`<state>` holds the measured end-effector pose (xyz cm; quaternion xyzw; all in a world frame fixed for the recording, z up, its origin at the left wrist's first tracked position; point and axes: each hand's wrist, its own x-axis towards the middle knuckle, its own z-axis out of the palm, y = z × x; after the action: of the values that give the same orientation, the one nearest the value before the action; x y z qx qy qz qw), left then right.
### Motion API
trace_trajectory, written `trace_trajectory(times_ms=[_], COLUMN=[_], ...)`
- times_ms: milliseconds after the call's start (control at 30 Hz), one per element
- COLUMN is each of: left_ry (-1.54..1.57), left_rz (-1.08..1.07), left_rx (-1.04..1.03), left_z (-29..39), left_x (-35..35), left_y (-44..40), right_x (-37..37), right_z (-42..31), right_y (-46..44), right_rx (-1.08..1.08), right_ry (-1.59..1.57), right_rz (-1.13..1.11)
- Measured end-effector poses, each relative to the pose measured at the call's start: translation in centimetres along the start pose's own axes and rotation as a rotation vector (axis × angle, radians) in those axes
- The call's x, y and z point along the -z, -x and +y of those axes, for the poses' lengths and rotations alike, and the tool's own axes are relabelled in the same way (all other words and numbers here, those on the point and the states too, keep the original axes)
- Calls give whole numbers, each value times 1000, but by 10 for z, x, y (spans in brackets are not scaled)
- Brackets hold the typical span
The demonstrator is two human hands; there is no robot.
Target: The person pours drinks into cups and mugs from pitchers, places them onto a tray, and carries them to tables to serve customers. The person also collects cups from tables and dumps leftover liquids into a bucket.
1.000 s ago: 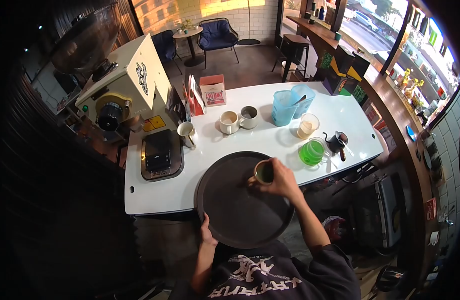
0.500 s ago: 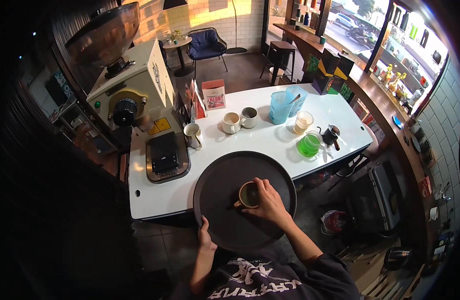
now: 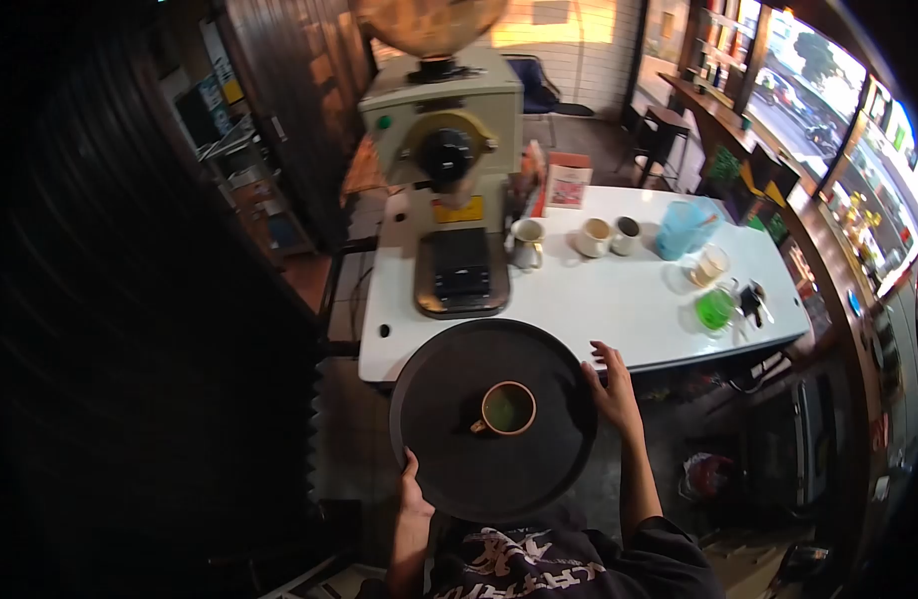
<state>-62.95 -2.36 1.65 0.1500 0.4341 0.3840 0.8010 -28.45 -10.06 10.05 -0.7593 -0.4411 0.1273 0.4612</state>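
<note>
A round black serving tray [image 3: 479, 474] is held level in front of my body. My left hand [image 3: 413, 489] grips its lower left rim, thumb on top and the other fingers hidden underneath. Near the tray's centre stands an upright cup [image 3: 509, 408] with a brown rim, its handle toward the left and what looks like dark green liquid inside. Off the right rim, my right hand [image 3: 611, 384] is open with its fingers apart and nothing in it; whether it touches the rim I cannot tell.
Beyond the tray is a white table [image 3: 569, 309] carrying a large coffee grinder [image 3: 444, 130], a metal pitcher [image 3: 527, 245], two mugs [image 3: 595, 238], a blue plastic jug [image 3: 685, 232], a glass [image 3: 710, 266] and a server of green liquid [image 3: 715, 309]. A dark corrugated wall [image 3: 180, 329] is at left.
My right hand has let go of the cup and moved to the tray's right side. The view has swung left, bringing the grinder nearer the middle. My left hand still holds the tray.
</note>
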Motion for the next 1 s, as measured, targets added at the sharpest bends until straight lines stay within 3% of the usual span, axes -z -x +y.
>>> trace_trajectory(times_ms=[33, 100, 133, 267, 400, 500, 600, 700, 833, 900, 1000], left_ry=[25, 47, 51, 76, 106, 55, 4, -73, -199, -209, -133], left_rz=[5, 49, 74, 129, 245, 342, 377, 426, 501, 422, 156], left_rx=[14, -28, -51, -160, -243, -272, -301, -330, -331, -357, -303], left_z=[9, 28, 38, 77, 124, 168, 227, 271, 338, 361, 404], left_x=[10, 25, 32, 57, 90, 115, 116, 130, 116, 132, 132], left_y=[5, 13, 15, 16, -12, -45, -75, -108, -146, -182, -232], right_x=[-16, -48, -72, -157, -202, -256, -323, -351, -406, -405, -438], right_z=[-1, -4, 1, -8, -87, -101, -88, -108, -108, -144, -145], right_y=[-4, -13, -18, -29, -55, -72, -88, -117, -134, -153, -166], right_rx=[15, -259, -268, -215, -202, -207, -110, -198, -243, -222, -206], right_ry=[-9, -358, -430, -360, -481, -400, -261, -432, -383, -495, -455], right_rz=[-26, -339, -420, -425, -575, -492, -226, -394, -212, -275, -128])
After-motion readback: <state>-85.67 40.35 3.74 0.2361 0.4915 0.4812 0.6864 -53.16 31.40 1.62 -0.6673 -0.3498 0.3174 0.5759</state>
